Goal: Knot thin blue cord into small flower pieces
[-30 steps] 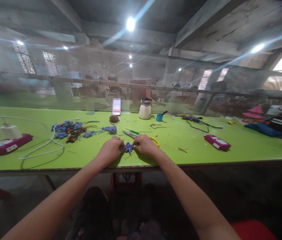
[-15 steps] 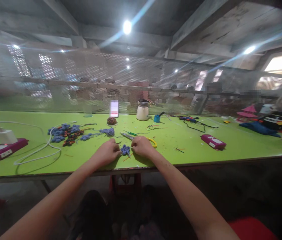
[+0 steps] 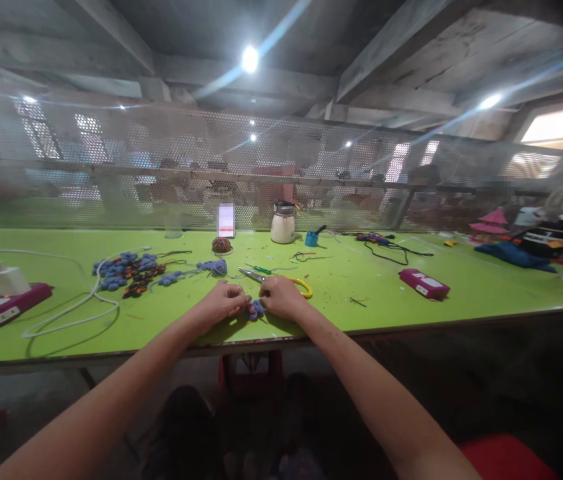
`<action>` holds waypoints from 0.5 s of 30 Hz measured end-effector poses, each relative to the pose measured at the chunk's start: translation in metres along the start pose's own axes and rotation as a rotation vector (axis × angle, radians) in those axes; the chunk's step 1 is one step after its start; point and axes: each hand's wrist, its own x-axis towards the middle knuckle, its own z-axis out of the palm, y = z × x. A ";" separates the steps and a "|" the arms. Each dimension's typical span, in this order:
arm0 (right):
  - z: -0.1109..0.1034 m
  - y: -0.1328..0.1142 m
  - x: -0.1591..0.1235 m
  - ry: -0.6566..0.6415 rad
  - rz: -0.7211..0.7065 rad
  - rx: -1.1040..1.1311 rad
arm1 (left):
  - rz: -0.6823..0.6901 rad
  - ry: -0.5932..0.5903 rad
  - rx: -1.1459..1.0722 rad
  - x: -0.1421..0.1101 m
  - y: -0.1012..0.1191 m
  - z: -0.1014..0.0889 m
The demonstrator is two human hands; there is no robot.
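Observation:
A small purple crocheted flower [image 3: 256,311] is between my hands close to the table's front edge. My left hand [image 3: 224,303] is closed, pinching its left side with thumb and fingertips. My right hand [image 3: 281,298] is closed too, its fingertips on the flower's upper right; parts of the flower are hidden behind the fingers. Just beyond the right hand lie scissors [image 3: 306,287] with yellow handles, partly covered by it. A green crochet hook [image 3: 262,269] lies past the blades. Left of it sits a purple yarn ball [image 3: 218,267].
Blue-purple crocheted flowers [image 3: 116,270] and orange-black ones [image 3: 137,283] are piled at left, beside a white cable [image 3: 72,323] and a purple power strip [image 3: 6,309]. Farther back stand a multicoloured yarn ball [image 3: 221,245], a phone [image 3: 226,220], a white jug [image 3: 282,227] and a blue pot [image 3: 312,239].
Half a second ago the flower lay face up between my hands; now my left fingers have moved onto it and it looks turned or folded. The view has shifted slightly.

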 end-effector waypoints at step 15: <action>0.000 -0.004 -0.003 0.291 -0.327 0.440 | -0.136 -0.062 -0.279 0.009 -0.004 0.008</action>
